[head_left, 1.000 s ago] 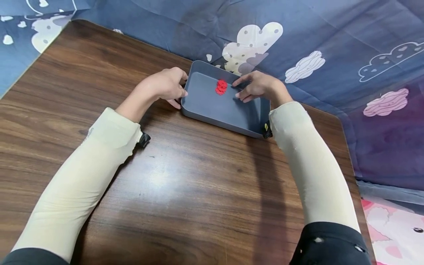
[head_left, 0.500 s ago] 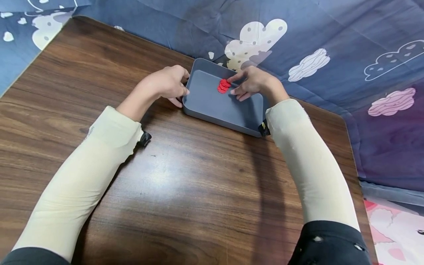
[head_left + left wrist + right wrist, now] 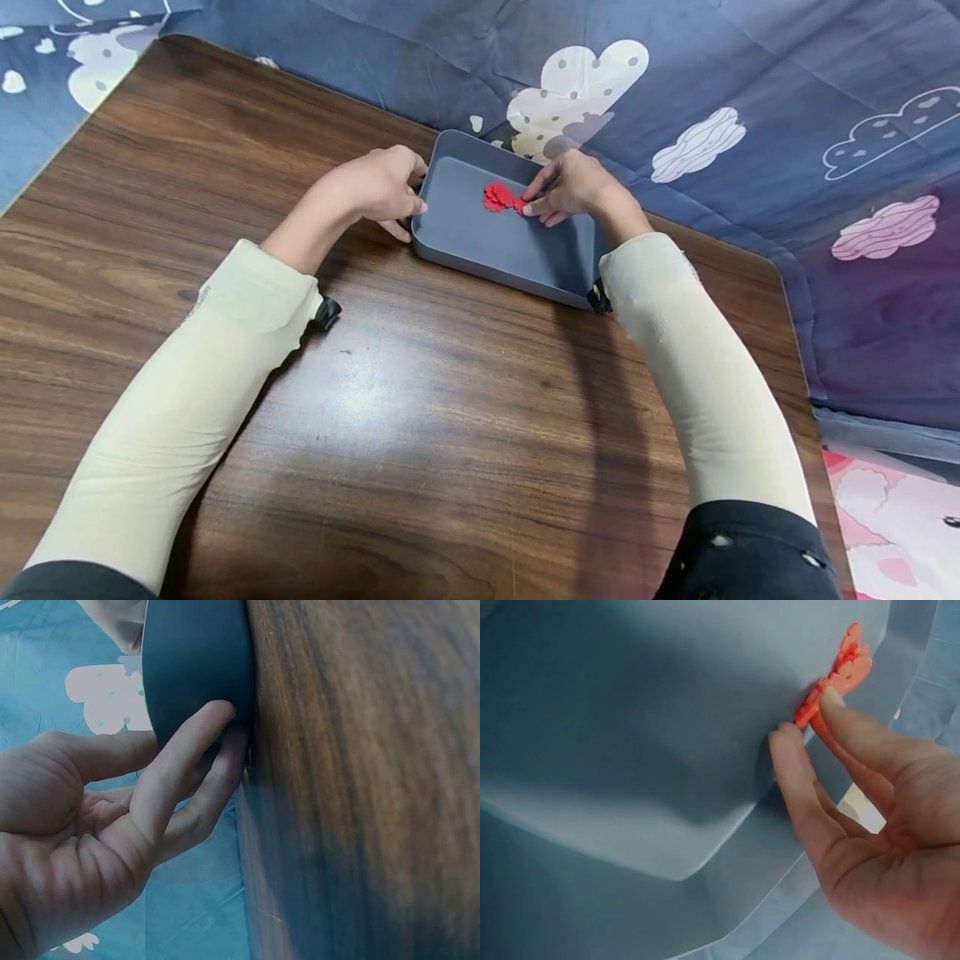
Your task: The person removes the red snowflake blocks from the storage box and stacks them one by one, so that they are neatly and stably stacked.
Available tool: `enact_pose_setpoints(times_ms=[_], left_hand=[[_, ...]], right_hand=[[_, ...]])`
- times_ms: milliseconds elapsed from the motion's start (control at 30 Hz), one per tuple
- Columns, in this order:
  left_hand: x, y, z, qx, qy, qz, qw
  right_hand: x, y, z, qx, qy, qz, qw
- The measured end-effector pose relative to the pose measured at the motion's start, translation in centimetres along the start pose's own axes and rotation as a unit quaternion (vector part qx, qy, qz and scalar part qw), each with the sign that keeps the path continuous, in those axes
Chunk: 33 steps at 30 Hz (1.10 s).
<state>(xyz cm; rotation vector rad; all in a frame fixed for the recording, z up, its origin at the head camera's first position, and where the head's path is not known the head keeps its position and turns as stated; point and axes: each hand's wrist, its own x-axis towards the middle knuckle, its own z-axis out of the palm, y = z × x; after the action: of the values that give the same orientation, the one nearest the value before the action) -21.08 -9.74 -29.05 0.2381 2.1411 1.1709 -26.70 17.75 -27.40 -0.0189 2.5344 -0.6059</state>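
Observation:
A shallow grey tray (image 3: 495, 279) sits near the table's back edge. My left hand (image 3: 382, 190) holds its left end. In the left wrist view one digit reaches the rim while other fingertips (image 3: 217, 712) press low on the outer wall. Inside the tray lies a small cluster of red flower-shaped pieces (image 3: 496, 197). With thumb and fingers, my right hand (image 3: 573, 190) pinches a red flower-shaped piece (image 3: 519, 204) just right of the cluster. In the right wrist view the pinched piece (image 3: 808, 707) is partly hidden by the fingertips, with other red pieces (image 3: 851, 667) beyond it.
The brown wood-grain table (image 3: 420, 417) extends in front of the tray. A blue cloud-patterned cloth (image 3: 450, 58) hangs right behind the tray and along the right side. Pink printed fabric (image 3: 892, 525) shows at the lower right.
My right hand has moved left to the red pieces, pinched one and drawn it a little right of the cluster. The left hand stays on the tray's end.

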Motion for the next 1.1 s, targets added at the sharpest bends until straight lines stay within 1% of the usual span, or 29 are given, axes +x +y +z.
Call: enact_pose_setpoints(times_ms=[67,200,433,667,733,833,967,1100], left_hand=[[0.1,-0.1,0.0,0.001,0.000,0.000,1.0000],[0.2,0.0,-0.1,0.005,-0.002,0.001,1.0000],[0.1,0.0,-0.1,0.004,-0.001,0.001,1.0000],[0.1,0.0,0.0,0.008,0.002,0.000,1.0000],[0.0,0.0,0.0,0.008,0.002,0.001,1.0000],[0.0,0.1,0.0,0.010,0.002,0.002,0.9999],[0.0,0.1,0.0,0.011,-0.001,0.002,0.9999],[0.0,0.0,0.0,0.008,-0.001,0.003,1.0000]], right_hand=[[0.1,0.1,0.2,-0.010,0.007,-0.004,0.9999],[0.2,0.2,0.2,-0.029,0.007,-0.010,0.9995],[0.2,0.2,0.2,-0.027,-0.022,-0.014,0.9993],[0.0,0.5,0.2,-0.061,-0.019,-0.025,0.9977],[0.0,0.6,0.2,-0.061,-0.022,-0.025,0.9976],[0.0,0.7,0.2,-0.036,-0.030,-0.020,0.9987],[-0.1,0.9,0.2,0.014,-0.036,-0.019,0.9991],[-0.3,1.1,0.3,0.040,-0.037,-0.021,0.9983]])
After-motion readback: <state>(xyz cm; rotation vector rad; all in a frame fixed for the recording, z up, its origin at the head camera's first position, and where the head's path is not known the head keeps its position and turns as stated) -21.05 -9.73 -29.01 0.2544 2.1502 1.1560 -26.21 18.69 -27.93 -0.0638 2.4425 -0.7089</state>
